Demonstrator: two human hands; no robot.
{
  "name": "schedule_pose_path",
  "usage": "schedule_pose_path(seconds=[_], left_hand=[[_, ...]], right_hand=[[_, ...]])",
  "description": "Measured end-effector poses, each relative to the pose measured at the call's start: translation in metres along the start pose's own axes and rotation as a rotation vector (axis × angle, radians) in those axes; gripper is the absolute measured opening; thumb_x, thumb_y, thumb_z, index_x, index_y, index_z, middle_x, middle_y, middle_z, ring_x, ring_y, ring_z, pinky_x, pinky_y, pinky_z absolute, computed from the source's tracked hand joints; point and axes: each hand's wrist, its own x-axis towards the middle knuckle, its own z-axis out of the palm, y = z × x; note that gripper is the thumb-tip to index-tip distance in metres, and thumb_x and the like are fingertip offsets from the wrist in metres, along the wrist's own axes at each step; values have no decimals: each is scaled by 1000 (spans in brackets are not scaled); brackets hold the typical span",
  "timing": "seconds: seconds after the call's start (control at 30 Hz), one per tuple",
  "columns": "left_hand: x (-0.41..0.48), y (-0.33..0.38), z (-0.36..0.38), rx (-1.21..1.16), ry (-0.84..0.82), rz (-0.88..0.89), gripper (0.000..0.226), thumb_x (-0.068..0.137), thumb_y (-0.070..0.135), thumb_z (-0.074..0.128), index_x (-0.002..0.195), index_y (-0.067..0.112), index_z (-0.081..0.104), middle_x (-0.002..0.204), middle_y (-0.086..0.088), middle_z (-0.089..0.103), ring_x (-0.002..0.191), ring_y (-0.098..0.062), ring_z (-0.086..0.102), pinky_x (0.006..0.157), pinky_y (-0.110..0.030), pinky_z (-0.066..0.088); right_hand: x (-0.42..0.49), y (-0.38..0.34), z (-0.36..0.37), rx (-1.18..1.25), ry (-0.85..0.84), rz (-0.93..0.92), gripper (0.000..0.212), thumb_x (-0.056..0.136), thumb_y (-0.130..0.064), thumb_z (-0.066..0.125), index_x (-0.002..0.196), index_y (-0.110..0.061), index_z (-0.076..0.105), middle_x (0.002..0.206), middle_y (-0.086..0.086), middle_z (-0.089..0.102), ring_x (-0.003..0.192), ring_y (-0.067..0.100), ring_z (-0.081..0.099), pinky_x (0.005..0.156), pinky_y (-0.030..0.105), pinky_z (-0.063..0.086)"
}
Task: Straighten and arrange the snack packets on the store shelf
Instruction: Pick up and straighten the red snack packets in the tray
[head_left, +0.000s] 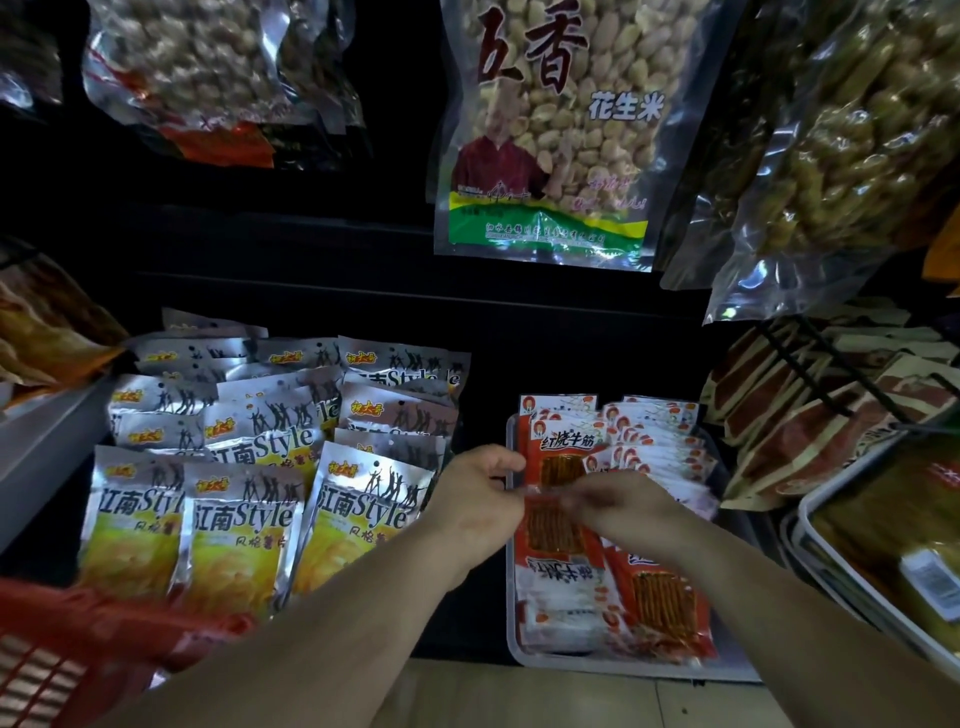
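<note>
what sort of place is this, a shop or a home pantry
Most likely a small snack shop: rows of identical silver chip packets, big peanut bags hanging above, and a tray stocked with matching red packets.

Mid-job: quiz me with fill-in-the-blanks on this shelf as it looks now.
The left hand and right hand pinch a ____-and-white packet.
The silver chip packets lie to the ____ of the clear tray.
The bag hanging above holds ____.
Missing words: red; left; peanuts.
</note>
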Motion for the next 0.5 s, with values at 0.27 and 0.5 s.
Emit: schedule_pose_path(seconds=[0.27, 0.5], left_hand=[[8, 3, 3, -224, 36, -61, 36, 97, 12, 66, 90, 45, 55, 108, 16, 61, 89, 3, 59, 54, -2, 43], [14, 4, 0, -221, 2, -24, 37, 97, 15, 67, 86, 46, 51, 103, 23, 56, 86, 6, 56, 54, -1, 39]], right_hand=[[61, 9, -1, -269, 509, -144, 53, 99, -33, 66, 150, -28, 51, 151, -1, 51, 130, 27, 57, 107, 40, 50], [93, 17, 7, -538, 345, 42, 73, 98, -36, 66, 161, -29, 28, 162, 3, 37, 153, 26, 27, 125, 48, 28]])
